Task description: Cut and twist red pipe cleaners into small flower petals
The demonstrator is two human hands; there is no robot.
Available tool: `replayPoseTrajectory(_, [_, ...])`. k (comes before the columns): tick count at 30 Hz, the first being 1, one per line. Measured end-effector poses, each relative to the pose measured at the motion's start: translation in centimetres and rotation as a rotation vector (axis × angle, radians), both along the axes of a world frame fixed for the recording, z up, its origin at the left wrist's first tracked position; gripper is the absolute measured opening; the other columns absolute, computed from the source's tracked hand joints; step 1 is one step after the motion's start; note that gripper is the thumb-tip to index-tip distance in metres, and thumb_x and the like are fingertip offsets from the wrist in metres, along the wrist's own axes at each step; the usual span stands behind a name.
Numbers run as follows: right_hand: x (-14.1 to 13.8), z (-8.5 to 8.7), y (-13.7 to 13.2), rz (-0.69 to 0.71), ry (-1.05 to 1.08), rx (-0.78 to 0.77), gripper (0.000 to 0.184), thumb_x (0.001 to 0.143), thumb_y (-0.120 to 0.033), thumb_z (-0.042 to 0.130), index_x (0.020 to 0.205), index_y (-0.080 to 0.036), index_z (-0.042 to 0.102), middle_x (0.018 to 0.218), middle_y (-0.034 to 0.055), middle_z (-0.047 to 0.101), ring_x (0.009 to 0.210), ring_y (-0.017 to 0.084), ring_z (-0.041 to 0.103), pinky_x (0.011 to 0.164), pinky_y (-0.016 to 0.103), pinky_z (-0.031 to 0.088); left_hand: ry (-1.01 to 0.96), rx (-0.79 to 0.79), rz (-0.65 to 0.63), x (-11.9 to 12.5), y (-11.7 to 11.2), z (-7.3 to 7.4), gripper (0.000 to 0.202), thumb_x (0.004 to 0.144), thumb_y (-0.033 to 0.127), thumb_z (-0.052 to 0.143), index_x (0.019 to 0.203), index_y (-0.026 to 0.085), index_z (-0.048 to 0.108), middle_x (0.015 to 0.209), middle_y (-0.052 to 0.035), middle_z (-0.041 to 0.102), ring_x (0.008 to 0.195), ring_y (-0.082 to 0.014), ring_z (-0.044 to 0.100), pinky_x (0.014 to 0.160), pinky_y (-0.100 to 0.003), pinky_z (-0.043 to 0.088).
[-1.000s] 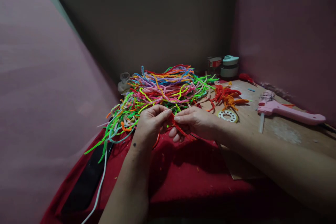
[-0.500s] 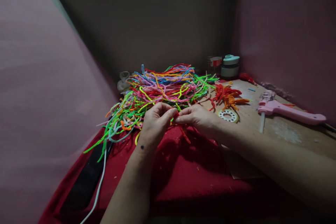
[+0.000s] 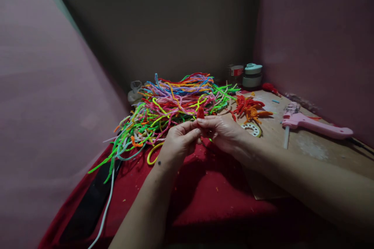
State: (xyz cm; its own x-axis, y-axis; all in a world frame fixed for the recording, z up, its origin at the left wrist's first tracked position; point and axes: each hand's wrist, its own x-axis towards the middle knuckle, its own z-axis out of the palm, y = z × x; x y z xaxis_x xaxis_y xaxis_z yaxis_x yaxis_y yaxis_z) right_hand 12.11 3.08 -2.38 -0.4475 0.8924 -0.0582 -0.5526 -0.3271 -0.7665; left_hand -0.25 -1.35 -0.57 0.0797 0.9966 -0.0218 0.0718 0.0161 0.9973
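Red chenille stem: its folded tip (image 3: 200, 113) has come up above your fingertips since the earlier frame, where a tail hung below them; it stands near the centre.
Right hand: yours (image 3: 223, 130) pinches the stem between thumb and fingers.
Left hand: yours (image 3: 179, 140) pinches it just below, fingertips touching the right's.
Colourful stem pile (image 3: 181, 95): crowds close beyond your knuckles; a yellow loop (image 3: 152, 155) lies just beside your left wrist.
Red cloth (image 3: 210, 202): your room runs over it, lower centre, crumbs and all, to a dim front edge.
Phone (image 3: 87, 202): lower left, by the cloth's sloping edge, white cable (image 3: 105, 210) alongside.
Brown board (image 3: 271, 188): its near corner shows below your right forearm.
Pink glue gun (image 3: 318, 123): right of frame, beyond that forearm.
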Motion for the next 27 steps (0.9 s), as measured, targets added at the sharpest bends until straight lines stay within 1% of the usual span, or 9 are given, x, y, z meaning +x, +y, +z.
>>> replayPoseTrajectory(3, [-0.16, 0.02, 0.10, 0.010, 0.052, -0.109, 0.008, 0.058, -0.007, 0.064, 0.054, -0.012, 0.059, 0.053, -0.0005, 0.054, 0.051, 0.008, 0.044, 0.052, 0.024, 0.033, 0.033, 0.021, 0.059, 0.40, -0.14, 0.03, 0.024, 0.067, 0.028, 0.065, 0.087, 0.014, 0.066, 0.047, 0.0060, 0.047, 0.036, -0.0020, 0.030, 0.036, -0.017, 0.018])
replayPoseTrajectory(5, [-0.24, -0.01, 0.17, 0.016, 0.089, -0.140, 0.009, 0.060, -0.006, 0.063, 0.055, -0.012, 0.059, 0.055, 0.0007, 0.056, 0.054, 0.010, 0.047, 0.054, 0.025, 0.036, 0.053, 0.042, 0.061, 0.48, -0.21, 0.03, 0.022, 0.068, 0.028, 0.065, 0.085, 0.013, 0.066, 0.047, 0.0060, 0.047, 0.037, -0.0022, 0.031, 0.036, -0.016, 0.019])
replayPoseTrajectory(9, [-0.18, -0.19, 0.34, 0.023, 0.065, -0.120, 0.010, 0.064, -0.008, 0.061, 0.054, -0.011, 0.060, 0.053, 0.0013, 0.056, 0.052, 0.009, 0.046, 0.053, 0.024, 0.035, 0.076, 0.050, 0.035, 0.38, -0.10, -0.03, 0.020, 0.071, 0.028, 0.063, 0.083, 0.012, 0.064, 0.050, 0.0051, 0.049, 0.037, -0.0020, 0.031, 0.036, -0.017, 0.020])
replayPoseTrajectory(12, [-0.03, -0.36, 0.45, 0.015, 0.066, -0.109, 0.007, 0.064, -0.009, 0.064, 0.058, -0.011, 0.063, 0.054, -0.0002, 0.056, 0.051, 0.007, 0.043, 0.052, 0.022, 0.034, 0.076, 0.063, 0.048, 0.28, 0.06, -0.14, 0.017, 0.072, 0.030, 0.063, 0.075, 0.013, 0.060, 0.049, 0.0055, 0.047, 0.037, -0.0027, 0.033, 0.036, -0.017, 0.021])
replayPoseTrajectory(14, [0.03, -0.45, 0.50, 0.016, 0.087, -0.126, 0.003, 0.063, -0.009, 0.065, 0.061, -0.011, 0.064, 0.055, -0.0008, 0.057, 0.051, 0.006, 0.043, 0.053, 0.021, 0.033, 0.079, 0.074, 0.045, 0.26, 0.09, -0.20, 0.019, 0.073, 0.032, 0.063, 0.070, 0.014, 0.057, 0.049, 0.0060, 0.045, 0.037, -0.0030, 0.034, 0.036, -0.017, 0.023])
replayPoseTrajectory(18, [0.04, -0.37, 0.46, 0.060, 0.090, -0.155, 0.002, 0.062, -0.009, 0.064, 0.063, -0.011, 0.064, 0.055, -0.0008, 0.056, 0.050, 0.006, 0.042, 0.050, 0.021, 0.031, 0.100, 0.090, 0.042, 0.26, 0.04, -0.24, 0.020, 0.073, 0.033, 0.064, 0.070, 0.015, 0.055, 0.050, 0.0062, 0.045, 0.038, -0.0031, 0.035, 0.037, -0.017, 0.024])
replayPoseTrajectory(21, [0.01, -0.12, 0.23, 0.083, 0.073, -0.116, 0.004, 0.061, -0.010, 0.065, 0.064, -0.010, 0.063, 0.052, -0.0018, 0.054, 0.048, 0.006, 0.041, 0.047, 0.021, 0.028, 0.130, 0.103, 0.063, 0.19, 0.07, -0.28, 0.022, 0.073, 0.033, 0.063, 0.066, 0.015, 0.053, 0.048, 0.0061, 0.045, 0.038, -0.0036, 0.035, 0.038, -0.017, 0.025])
replayPoseTrajectory(24, [0.02, 0.05, -0.02, 0.089, 0.045, -0.029, 0.009, 0.060, -0.012, 0.067, 0.067, -0.011, 0.062, 0.054, -0.0020, 0.055, 0.048, 0.006, 0.043, 0.047, 0.022, 0.027, 0.142, 0.108, 0.080, 0.09, 0.13, -0.29, 0.022, 0.072, 0.033, 0.063, 0.064, 0.015, 0.053, 0.047, 0.0058, 0.046, 0.037, -0.0038, 0.035, 0.037, -0.018, 0.025])
replayPoseTrajectory(27, [0.07, 0.00, 0.00, 0.040, 0.029, 0.052, 0.014, 0.059, -0.016, 0.070, 0.069, -0.012, 0.061, 0.057, -0.0027, 0.055, 0.048, 0.006, 0.043, 0.048, 0.022, 0.028, 0.151, 0.093, 0.074, 0.04, 0.11, -0.20, 0.021, 0.072, 0.033, 0.063, 0.066, 0.014, 0.055, 0.047, 0.0059, 0.046, 0.036, -0.0038, 0.035, 0.037, -0.018, 0.024])
